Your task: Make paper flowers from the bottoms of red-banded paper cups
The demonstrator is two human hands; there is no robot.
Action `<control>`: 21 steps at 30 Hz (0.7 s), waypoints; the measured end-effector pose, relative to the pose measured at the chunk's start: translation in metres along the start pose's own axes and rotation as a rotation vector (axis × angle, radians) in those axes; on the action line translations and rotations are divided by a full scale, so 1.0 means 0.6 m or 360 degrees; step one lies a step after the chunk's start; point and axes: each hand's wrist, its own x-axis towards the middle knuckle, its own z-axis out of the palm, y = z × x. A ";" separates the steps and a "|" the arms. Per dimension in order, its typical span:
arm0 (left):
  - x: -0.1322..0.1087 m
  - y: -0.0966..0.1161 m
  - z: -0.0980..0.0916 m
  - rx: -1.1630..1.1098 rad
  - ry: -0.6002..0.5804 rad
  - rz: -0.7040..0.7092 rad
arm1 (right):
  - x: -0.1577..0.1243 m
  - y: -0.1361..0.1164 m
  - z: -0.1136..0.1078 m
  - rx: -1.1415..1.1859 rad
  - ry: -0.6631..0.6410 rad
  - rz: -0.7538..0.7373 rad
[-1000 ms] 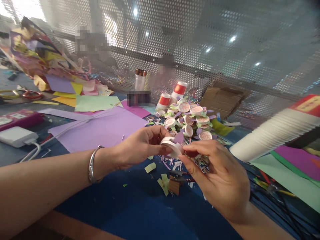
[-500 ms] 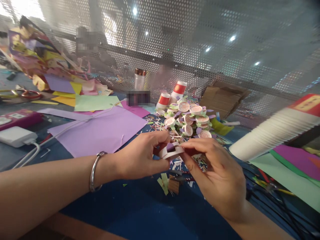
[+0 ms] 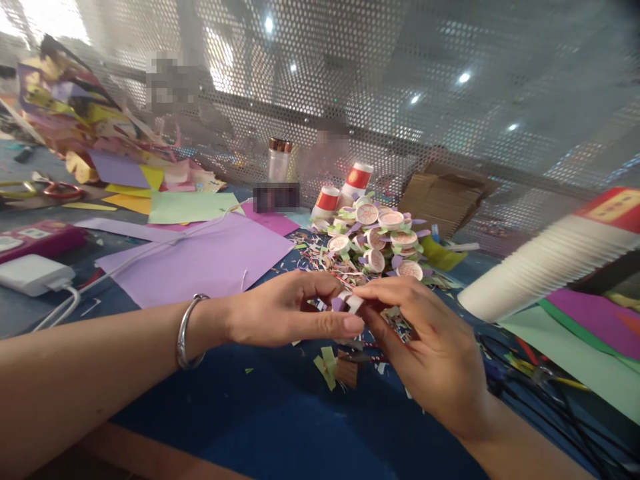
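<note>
1. Far left: a white adapter (image 3: pixel 36 273) is lying on the desk (image 3: pixel 240 407), as I am viewing it remotely through the head camera.
2. Left of centre: a lavender sheet (image 3: pixel 195 260) is lying flat with a cable crossing it; I am judging it to be material that is remaining for use.
3. Left hand (image 3: pixel 295 310): I am seeing its fingers bending around a small white piece, the thumb lying along the near side; the grip is narrow.
4. Centre: the white piece (image 3: pixel 354 304) is sitting between both hands, above the desk, and is showing a purple tab. Fingers are hiding much of it, so I am not able to tell how complete it is; I am judging it to be in progress.
5. Behind the hands: a heap of discs (image 3: pixel 377 239) is carrying green and purple paper tabs. I am taking these as the finished portion; paper scraps (image 3: pixel 327 368) are lying in front.
6. Right hand (image 3: pixel 430 340): its thumb and forefinger are closing narrowly on the right edge of the white piece.
7. Right: a stack of paper cups (image 3: pixel 543 260) is leaning at a slant. Whether it is counting toward what is left, I am not able to tell.
</note>
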 end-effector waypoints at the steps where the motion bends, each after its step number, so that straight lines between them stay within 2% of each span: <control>1: 0.000 -0.001 0.000 -0.0010 0.0006 0.0028 | 0.000 0.000 0.000 0.0006 0.0006 -0.0001; 5: 0.002 -0.012 -0.001 0.0119 0.0103 0.0193 | 0.000 -0.003 -0.003 0.0054 -0.0001 -0.0003; 11: 0.003 -0.021 -0.002 0.0375 0.0402 0.0361 | 0.000 -0.005 -0.003 0.0166 -0.0021 0.0129; 17: 0.002 -0.022 0.001 0.0643 0.0451 0.0561 | 0.000 -0.004 0.002 0.0134 -0.0006 0.0126; 21: 0.002 -0.025 0.003 0.0651 0.0486 0.0599 | 0.001 -0.005 0.002 0.0135 0.0010 0.0110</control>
